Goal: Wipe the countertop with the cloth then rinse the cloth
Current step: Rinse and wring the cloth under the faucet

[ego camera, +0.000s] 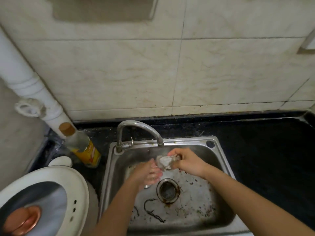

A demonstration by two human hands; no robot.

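A small, wadded grey-white cloth (165, 161) is held over the steel sink (221, 150), just below the spout of the curved faucet (141, 129). My right hand (186, 161) grips the cloth's right side with curled fingers. My left hand (150, 173) is blurred; its fingers reach up to the cloth's lower left edge, and I cannot tell whether they grip it. Water flow is not clearly visible. The black countertop (265, 150) stretches to the right of the sink.
The sink floor holds a round drain strainer (167, 190), dark string-like scraps (151, 210) and food specks. Left of the sink stand a bottle with a yellow label (81, 145) and a white rice cooker (42, 201). A white pipe (25, 77) runs down the tiled wall.
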